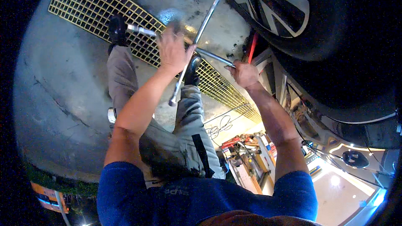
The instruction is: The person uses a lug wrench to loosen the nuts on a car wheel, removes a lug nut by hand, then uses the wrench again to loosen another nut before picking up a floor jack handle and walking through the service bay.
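Observation:
A chrome four-way lug wrench (209, 14) is held out in front of me, above my shoes and the floor grating. My right hand (245, 74) is closed round the end of its right arm. Over the wrench's left arm and close to its centre is my left hand (172, 52), back of the hand facing up. Its thumb lies against the centre of the cross, while motion smears its fingers. The wrench's upper end reaches near a car wheel (272, 6) with silver and black spokes and a black tyre.
Yellow grating (90, 2) crosses the grey floor (63, 88) under my feet. A red bar (253, 48) stands by the wheel, with small dark pieces (230, 55) on the floor nearby. A coiled cable (222, 126) and assorted tools (251, 150) lie lower right, beside the car.

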{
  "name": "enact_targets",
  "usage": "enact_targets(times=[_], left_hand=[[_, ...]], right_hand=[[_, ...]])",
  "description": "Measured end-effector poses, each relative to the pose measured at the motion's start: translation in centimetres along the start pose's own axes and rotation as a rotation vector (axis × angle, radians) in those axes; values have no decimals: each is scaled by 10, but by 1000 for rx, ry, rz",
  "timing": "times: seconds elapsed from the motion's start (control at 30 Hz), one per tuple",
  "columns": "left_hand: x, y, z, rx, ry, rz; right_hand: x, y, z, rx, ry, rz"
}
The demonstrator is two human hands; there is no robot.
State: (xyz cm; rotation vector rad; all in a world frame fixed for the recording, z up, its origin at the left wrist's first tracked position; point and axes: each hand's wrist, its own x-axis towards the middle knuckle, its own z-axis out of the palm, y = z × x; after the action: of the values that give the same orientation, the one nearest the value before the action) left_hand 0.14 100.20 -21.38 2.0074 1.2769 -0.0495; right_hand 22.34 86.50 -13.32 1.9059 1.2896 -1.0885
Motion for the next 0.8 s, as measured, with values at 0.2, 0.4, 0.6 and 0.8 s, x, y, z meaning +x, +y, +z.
enact_targets(times=[0.2, 0.4, 0.6, 0.8], left_hand=[[-4, -6, 12, -431, -224, -110], [23, -4, 3, -608, -397, -131], [39, 3, 9, -617, -329, -72], [48, -20, 39, -746, -411, -181]], right_hand=[[-2, -34, -7, 171, 98, 187], [-11, -41, -13, 226, 73, 293], [-13, -32, -29, 269, 136, 318], [-48, -36, -70, 173, 92, 179]])
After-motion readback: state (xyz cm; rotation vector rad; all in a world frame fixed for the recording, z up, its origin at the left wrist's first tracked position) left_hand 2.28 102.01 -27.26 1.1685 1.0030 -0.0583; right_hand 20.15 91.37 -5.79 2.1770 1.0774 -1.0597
